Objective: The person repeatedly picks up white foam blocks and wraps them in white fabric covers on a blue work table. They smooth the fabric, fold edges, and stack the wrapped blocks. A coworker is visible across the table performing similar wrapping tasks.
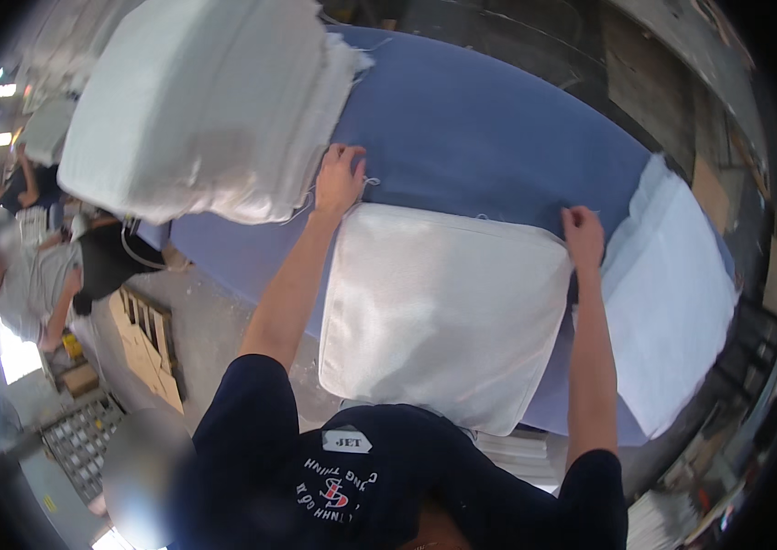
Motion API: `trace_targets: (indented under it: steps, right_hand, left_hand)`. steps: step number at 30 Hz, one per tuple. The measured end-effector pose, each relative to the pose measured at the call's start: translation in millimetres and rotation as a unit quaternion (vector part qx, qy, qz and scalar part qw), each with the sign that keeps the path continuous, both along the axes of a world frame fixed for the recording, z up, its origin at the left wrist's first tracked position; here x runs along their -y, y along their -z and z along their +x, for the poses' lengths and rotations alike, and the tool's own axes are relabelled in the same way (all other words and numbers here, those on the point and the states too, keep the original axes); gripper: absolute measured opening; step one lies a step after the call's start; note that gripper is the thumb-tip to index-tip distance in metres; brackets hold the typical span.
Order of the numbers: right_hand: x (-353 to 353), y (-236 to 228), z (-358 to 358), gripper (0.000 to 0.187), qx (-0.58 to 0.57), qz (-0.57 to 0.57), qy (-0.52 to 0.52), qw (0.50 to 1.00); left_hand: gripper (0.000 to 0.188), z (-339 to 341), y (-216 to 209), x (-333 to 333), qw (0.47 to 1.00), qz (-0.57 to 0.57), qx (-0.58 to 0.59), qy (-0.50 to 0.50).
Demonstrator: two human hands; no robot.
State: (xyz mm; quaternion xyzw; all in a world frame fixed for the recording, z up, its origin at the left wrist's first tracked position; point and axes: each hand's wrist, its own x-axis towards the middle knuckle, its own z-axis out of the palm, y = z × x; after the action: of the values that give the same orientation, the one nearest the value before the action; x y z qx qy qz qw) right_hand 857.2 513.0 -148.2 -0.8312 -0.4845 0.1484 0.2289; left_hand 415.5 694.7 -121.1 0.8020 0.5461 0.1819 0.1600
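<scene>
A white, square cushion-like piece with piped edges (443, 312) lies in front of me, its near edge against my body. Beside its far left corner, my left hand (341, 181) rests on the blue surface, fingers bent and slightly apart. A loose white thread curls next to that hand. At the far right corner is my right hand (584, 237), its fingers curled together. Whether the right fingers pinch the corner or a thread is hidden.
On the blue-covered table (489, 119), a tall stack of white fabric pieces (196, 110) stands at left and a lower white stack (668, 302) at right. Two people work at far left, near a wooden pallet (145, 339) on the floor. White sheets lie below the table edge.
</scene>
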Motion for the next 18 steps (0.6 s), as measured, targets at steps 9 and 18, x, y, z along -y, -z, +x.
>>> trace_targets:
  steps: [9,18]
  right_hand:
    - [49.7,-53.5,-103.1,0.045,0.054,-0.044,0.031,0.997]
    - [50.6,-31.6,-80.7,0.044,0.076,-0.103,0.036,0.991]
  left_hand:
    - [0.030,20.7,-14.9,115.7,0.996,0.068,-0.040,-0.033]
    - [0.034,34.1,-5.3,100.4,0.991,-0.065,-0.091,-0.068]
